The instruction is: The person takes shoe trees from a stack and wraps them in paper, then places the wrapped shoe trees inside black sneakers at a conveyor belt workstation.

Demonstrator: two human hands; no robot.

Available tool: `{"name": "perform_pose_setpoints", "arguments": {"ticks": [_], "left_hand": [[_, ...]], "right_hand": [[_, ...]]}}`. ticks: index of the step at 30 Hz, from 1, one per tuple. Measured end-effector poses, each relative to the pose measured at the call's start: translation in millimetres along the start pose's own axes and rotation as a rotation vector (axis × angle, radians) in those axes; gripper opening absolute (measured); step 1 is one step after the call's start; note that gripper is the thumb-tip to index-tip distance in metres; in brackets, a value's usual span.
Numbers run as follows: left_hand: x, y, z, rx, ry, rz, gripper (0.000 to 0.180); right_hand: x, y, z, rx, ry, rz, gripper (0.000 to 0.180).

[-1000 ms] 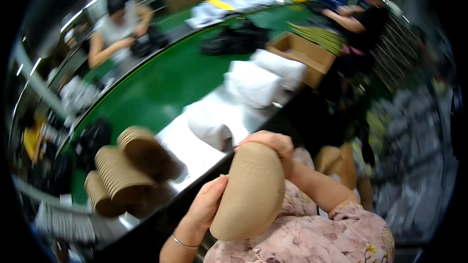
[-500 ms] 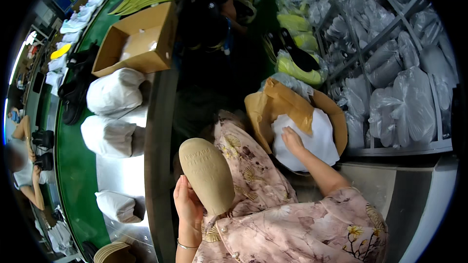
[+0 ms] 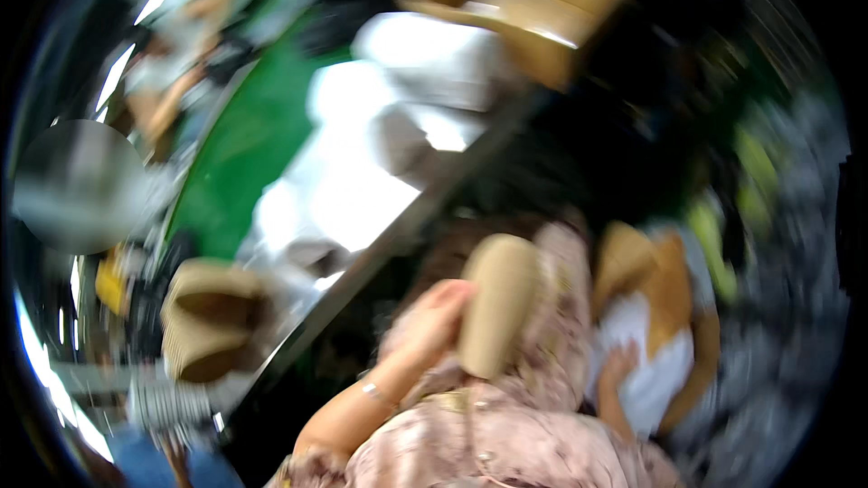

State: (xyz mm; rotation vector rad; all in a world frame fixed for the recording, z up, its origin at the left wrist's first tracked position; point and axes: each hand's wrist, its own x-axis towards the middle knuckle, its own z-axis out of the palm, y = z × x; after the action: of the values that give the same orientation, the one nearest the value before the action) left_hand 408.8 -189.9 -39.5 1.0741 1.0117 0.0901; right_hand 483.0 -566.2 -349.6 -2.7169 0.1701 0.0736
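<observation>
A smooth tan insole [image 3: 503, 303], rounded at its ends, is upright in front of my lap. My left hand [image 3: 441, 318] grips it along its left edge, fingers and thumb closed on it. Whether it is one piece or several stacked together I cannot tell. To the right, my right hand [image 3: 618, 367] rests on thin white sheets [image 3: 653, 343] inside an open brown paper-lined container [image 3: 708, 352]. Motion smears the fingers of that hand, so their grip is unclear.
On the bench at left are several white-wrapped bundles [image 3: 425, 50] and a curved stack of tan insoles [image 3: 217, 316]. An open cardboard box [image 3: 542, 9] sits at the far end. A green conveyor [image 3: 231, 154] runs beside them; another person's arms [image 3: 163, 104] show beyond.
The view has swung left and blurred, bringing the bench nearer the middle. The insole in my left hand is turned more edge-on. My right hand stays at the white sheets.
</observation>
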Motion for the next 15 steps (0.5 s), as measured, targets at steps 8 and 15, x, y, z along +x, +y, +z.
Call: {"name": "perform_pose_setpoints", "arguments": {"ticks": [8, 15], "left_hand": [[-16.0, -21.1, 3.2, -0.139, -0.152, 0.159, 0.03], [-26.2, -13.0, -14.7, -0.077, -0.203, 0.355, 0.033]], "right_hand": [[61.8, -15.4, -12.5, 0.027, -0.082, -0.057, 0.035], [100.8, -67.2, -81.1, 0.126, -0.126, -0.099, 0.032]]}}
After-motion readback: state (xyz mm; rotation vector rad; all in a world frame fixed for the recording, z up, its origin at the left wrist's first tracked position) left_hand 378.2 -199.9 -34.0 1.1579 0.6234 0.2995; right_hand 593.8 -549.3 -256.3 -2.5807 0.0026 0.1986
